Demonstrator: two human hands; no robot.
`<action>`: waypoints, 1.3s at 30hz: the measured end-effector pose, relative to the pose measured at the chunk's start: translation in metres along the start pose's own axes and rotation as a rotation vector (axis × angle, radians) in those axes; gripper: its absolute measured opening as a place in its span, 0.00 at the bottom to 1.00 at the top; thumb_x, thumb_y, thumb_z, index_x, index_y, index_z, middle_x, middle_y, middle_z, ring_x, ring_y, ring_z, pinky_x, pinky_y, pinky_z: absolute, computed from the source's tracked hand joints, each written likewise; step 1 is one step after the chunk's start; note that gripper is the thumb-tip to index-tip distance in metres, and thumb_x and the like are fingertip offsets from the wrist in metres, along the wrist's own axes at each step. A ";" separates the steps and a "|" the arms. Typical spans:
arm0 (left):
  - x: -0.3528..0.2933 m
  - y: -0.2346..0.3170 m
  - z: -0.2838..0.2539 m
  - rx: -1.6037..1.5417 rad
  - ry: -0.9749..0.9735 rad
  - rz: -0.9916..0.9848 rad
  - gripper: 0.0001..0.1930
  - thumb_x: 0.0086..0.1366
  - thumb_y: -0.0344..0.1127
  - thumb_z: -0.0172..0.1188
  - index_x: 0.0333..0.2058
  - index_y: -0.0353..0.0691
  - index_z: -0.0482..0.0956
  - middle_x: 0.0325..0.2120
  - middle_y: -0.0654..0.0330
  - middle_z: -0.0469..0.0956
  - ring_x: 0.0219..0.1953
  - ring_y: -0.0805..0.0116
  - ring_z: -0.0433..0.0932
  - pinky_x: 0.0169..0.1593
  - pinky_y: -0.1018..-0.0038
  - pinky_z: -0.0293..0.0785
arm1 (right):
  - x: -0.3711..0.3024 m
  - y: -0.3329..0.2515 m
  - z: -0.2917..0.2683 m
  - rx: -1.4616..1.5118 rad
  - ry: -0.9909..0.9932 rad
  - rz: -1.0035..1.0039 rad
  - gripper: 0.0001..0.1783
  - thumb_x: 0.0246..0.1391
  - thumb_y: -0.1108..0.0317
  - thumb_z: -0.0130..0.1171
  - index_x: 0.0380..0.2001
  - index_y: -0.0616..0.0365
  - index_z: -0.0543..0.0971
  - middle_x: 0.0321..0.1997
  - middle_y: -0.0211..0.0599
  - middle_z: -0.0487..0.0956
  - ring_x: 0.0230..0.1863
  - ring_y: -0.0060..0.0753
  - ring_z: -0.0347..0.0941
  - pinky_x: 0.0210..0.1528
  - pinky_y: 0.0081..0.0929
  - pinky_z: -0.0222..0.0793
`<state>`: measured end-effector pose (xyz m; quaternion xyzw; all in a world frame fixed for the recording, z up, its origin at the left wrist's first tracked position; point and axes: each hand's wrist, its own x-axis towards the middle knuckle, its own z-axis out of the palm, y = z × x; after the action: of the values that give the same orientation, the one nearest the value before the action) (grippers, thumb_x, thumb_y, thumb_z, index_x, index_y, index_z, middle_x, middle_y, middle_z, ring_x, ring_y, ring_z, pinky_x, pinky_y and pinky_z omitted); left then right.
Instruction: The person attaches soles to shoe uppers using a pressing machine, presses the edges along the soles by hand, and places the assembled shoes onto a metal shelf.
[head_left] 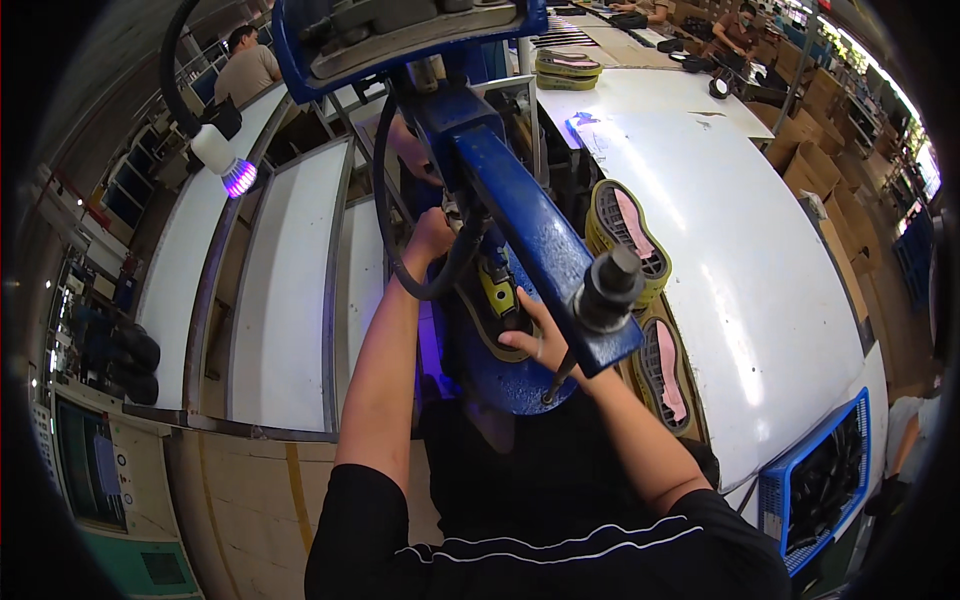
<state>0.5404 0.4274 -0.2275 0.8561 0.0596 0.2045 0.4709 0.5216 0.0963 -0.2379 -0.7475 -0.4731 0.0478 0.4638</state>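
A dark shoe with a yellow-green part [498,290] lies on the blue machine base [530,385], beneath the machine's blue arm [520,190]. At its near end, my right hand [543,338] grips it with thumb and forefinger curved round the edge. My left hand [432,232] is closed beside the machine's column, near the shoe's far end. What its fingers hold is hidden by the machine and a black cable [385,200]. To the right, two yellow-green shoe soles with pink strips, a far one [628,230] and a near one [662,370], lie along the table edge.
A white table [740,250] spans the right side, with stacked soles [567,68] at its far end. A blue basket [815,480] of black items sits at near right. Left are white shelves [290,290] and a glowing purple lamp [238,178]. Other people work farther off.
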 end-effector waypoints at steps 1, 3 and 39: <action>0.003 -0.012 0.001 0.022 -0.014 0.000 0.18 0.58 0.45 0.69 0.39 0.37 0.85 0.34 0.42 0.85 0.42 0.41 0.84 0.42 0.57 0.78 | 0.002 -0.004 -0.002 0.024 -0.001 0.005 0.36 0.58 0.61 0.63 0.65 0.71 0.68 0.44 0.68 0.81 0.47 0.65 0.81 0.54 0.48 0.75; 0.007 -0.025 -0.005 0.072 -0.033 0.010 0.18 0.59 0.45 0.69 0.40 0.37 0.85 0.35 0.43 0.85 0.43 0.41 0.84 0.43 0.58 0.78 | 0.008 -0.017 -0.009 0.075 -0.002 0.004 0.35 0.56 0.61 0.64 0.63 0.72 0.71 0.41 0.65 0.82 0.45 0.65 0.81 0.51 0.50 0.76; -0.020 -0.072 -0.006 0.035 0.106 0.022 0.16 0.75 0.42 0.53 0.41 0.32 0.80 0.36 0.53 0.85 0.42 0.66 0.82 0.45 0.66 0.75 | 0.002 -0.045 -0.014 -0.054 0.009 0.095 0.39 0.53 0.60 0.68 0.61 0.76 0.67 0.41 0.75 0.80 0.49 0.75 0.77 0.58 0.54 0.73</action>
<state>0.5259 0.4660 -0.2905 0.8527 0.0787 0.2538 0.4498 0.4994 0.0942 -0.1963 -0.7815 -0.4360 0.0540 0.4429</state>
